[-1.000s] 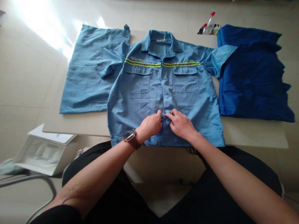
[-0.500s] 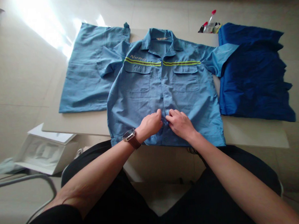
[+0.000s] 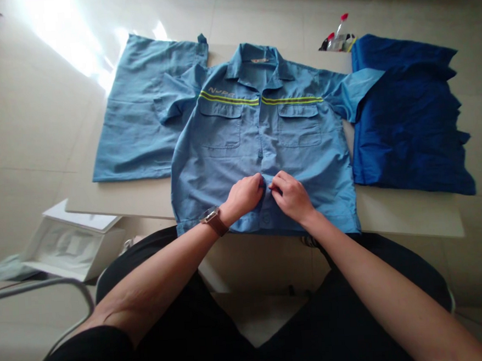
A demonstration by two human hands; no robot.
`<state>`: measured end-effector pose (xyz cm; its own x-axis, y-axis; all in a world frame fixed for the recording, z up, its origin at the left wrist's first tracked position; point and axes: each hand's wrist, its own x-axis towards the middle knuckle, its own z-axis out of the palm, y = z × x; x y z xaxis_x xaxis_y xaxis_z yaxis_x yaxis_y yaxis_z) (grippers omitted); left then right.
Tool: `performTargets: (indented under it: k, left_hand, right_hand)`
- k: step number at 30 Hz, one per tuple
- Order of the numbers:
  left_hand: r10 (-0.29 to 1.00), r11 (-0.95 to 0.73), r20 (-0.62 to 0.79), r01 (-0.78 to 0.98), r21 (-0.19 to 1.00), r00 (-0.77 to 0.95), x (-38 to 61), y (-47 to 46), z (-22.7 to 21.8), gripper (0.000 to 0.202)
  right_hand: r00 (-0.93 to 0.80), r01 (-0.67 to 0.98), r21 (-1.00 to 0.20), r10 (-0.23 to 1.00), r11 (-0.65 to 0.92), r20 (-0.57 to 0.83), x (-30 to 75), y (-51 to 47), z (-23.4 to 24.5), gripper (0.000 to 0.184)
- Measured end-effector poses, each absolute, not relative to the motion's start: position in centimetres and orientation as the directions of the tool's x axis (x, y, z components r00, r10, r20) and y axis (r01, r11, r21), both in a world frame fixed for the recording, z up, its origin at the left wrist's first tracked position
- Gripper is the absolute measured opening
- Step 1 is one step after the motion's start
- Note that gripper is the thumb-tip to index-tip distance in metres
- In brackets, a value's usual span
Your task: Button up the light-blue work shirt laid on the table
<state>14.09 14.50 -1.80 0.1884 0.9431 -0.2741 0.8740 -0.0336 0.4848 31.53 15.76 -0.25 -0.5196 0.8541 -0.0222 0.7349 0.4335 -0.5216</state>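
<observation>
The work shirt [image 3: 259, 146] lay on the table [image 3: 408, 213], its sleeve over a second shirt [image 3: 138, 127] at ten o'clock, a folded garment [image 3: 405, 119] at three o'clock, and a box [image 3: 74, 241] on the floor at eight.

Obstacle log, work surface. The left hand [image 3: 242, 197] and right hand [image 3: 292, 198] sit over the front of a light-blue short-sleeved cotton work shirt [image 3: 222, 143], with only a narrow gap between the 2 hands. The shirt's 2 sleeves overlap a flat light-blue cloth garment [image 3: 134, 133] and a dark-blue cloth garment [image 3: 411, 130], so neither side offers a passage between them. Passable: a strip of pale flat board [image 3: 409, 218] below the dark-blue cloth garment, and a second strip below the light-blue one. Beyond the collar, a hand could pass along the board up to a small packet of red-capped plastic tubes [image 3: 336, 42]. Lower left, off the board: a white open-sided box [image 3: 72, 244] and a curved grey metal tube [image 3: 37, 285].
</observation>
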Motion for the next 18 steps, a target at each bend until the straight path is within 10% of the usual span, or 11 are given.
performTargets:
  k: [18]
  left_hand:
    - [0.979,0.141,-0.201,0.614,0.776,0.029,14.5,14.8,-0.4,0.015]
  right_hand:
    - [-0.418,0.644,-0.702,0.908,0.304,0.009,31.3,15.9,-0.5,0.020]
